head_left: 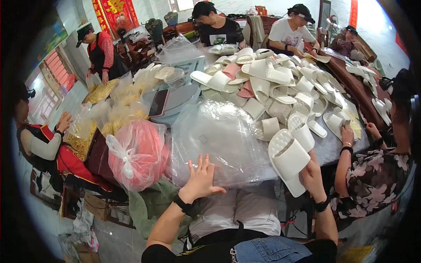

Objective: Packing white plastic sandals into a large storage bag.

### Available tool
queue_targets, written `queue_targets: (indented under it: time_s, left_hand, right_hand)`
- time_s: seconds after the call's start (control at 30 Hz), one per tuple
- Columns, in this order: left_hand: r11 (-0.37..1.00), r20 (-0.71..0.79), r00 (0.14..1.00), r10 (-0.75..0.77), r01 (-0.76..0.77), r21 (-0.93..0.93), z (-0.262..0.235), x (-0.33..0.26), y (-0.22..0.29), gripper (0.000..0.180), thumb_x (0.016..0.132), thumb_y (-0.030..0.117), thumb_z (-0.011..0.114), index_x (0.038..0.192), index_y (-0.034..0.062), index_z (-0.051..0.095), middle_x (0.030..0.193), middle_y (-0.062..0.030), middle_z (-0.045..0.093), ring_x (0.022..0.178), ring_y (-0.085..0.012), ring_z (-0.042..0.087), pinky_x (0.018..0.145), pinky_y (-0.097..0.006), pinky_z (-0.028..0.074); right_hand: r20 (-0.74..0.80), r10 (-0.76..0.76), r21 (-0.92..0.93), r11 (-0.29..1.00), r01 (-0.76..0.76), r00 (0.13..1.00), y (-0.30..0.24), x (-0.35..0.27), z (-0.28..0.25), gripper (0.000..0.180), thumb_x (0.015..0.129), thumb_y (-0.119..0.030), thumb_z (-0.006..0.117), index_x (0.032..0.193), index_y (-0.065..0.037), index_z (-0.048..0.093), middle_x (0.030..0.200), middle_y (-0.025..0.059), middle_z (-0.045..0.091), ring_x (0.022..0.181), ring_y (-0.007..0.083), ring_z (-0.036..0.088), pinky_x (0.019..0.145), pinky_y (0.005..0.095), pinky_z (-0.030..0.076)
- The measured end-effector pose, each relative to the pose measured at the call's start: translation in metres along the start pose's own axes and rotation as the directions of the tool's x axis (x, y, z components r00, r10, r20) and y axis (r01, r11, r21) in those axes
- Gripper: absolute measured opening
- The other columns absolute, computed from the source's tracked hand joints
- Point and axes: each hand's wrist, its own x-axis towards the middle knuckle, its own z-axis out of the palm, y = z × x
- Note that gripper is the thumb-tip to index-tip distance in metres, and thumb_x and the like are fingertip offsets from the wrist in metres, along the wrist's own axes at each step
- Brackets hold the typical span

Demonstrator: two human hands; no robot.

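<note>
My right hand [313, 179] is closed on a cream slide slipper [288, 158], held tilted at the table's near edge with its strap facing up. Another cream slipper [301, 133] lies just behind it, and I cannot tell whether my hand holds that one too. Spread wide, the fingers of my left hand [201, 179] rest on or just over the near edge of a stack of clear plastic bags [215, 136]. Beyond the bags, to the right, rises a big heap of loose slippers [280, 74], mostly cream with a few pink.
Left of the bags sits a knotted clear bag with pink contents [140, 158]. Behind it are a phone [158, 103], a round tub [174, 78] and bags and trays of small yellow pieces [81, 140]. Several people work around the table; one hand [347, 133] at right touches a slipper.
</note>
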Motion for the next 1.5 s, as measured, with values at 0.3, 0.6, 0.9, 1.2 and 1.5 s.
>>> queue_targets:
  time_s: [0.3,0.6,0.9,1.2,1.5]
  left_hand:
    - [0.992,-0.170,0.980,0.106,-0.117,-0.056,0.018,-0.001,-0.020,0.063,0.081,0.027,0.081,0.134,0.0065,0.054,0.161,-0.0241,0.031,0.151,-0.0463,0.027,0.113,-0.074,0.021]
    - [0.979,-0.507,0.861,0.039,-0.134,-0.153,0.002,0.005,-0.007,0.026,0.082,0.008,0.063,0.107,0.0055,0.070,0.133,-0.0174,0.064,0.131,-0.0388,0.054,0.110,-0.060,0.034]
    - [0.961,-0.531,0.811,0.243,-0.278,0.016,0.009,-0.002,0.007,0.017,0.079,0.009,0.072,0.096,0.0073,0.071,0.117,-0.0126,0.069,0.117,-0.0340,0.063,0.100,-0.050,0.046]
    - [0.974,-0.640,0.759,0.117,-0.212,-0.073,-0.002,-0.001,0.015,0.006,0.083,0.003,0.072,0.085,0.0062,0.069,0.085,-0.0067,0.070,0.084,-0.0278,0.068,0.074,-0.039,0.052]
    - [0.946,-0.689,0.717,-0.107,-0.139,-0.291,-0.011,0.002,0.020,0.003,0.091,0.006,0.068,0.089,0.0038,0.070,0.083,-0.0139,0.071,0.071,-0.0348,0.068,0.062,-0.041,0.052]
  right_hand:
    - [-0.002,0.075,0.056,0.996,-0.075,0.997,0.004,-0.026,0.004,0.040,0.085,0.010,0.053,0.125,0.007,0.061,0.139,0.0230,0.054,0.128,0.0402,0.052,0.107,0.0397,0.040]
    - [0.028,0.009,-0.081,0.997,-0.007,1.000,0.011,-0.031,0.008,0.038,0.088,0.008,0.052,0.124,0.005,0.062,0.140,0.0200,0.054,0.122,0.0366,0.057,0.101,0.0363,0.044]
    - [-0.043,0.216,0.022,0.976,-0.215,0.976,0.010,-0.049,-0.009,0.043,0.088,0.011,0.048,0.128,0.008,0.061,0.145,0.0168,0.051,0.136,0.0304,0.050,0.111,0.0345,0.037]
    - [-0.076,0.154,0.062,0.987,-0.149,0.985,0.007,-0.049,0.010,0.032,0.091,0.003,0.058,0.122,0.006,0.064,0.133,0.0188,0.057,0.118,0.0334,0.057,0.098,0.0371,0.045]
    - [-0.058,0.104,-0.011,0.994,-0.105,0.993,-0.026,-0.056,-0.003,0.036,0.084,0.001,0.060,0.119,0.004,0.067,0.128,0.0204,0.059,0.116,0.0384,0.056,0.099,0.0408,0.044]
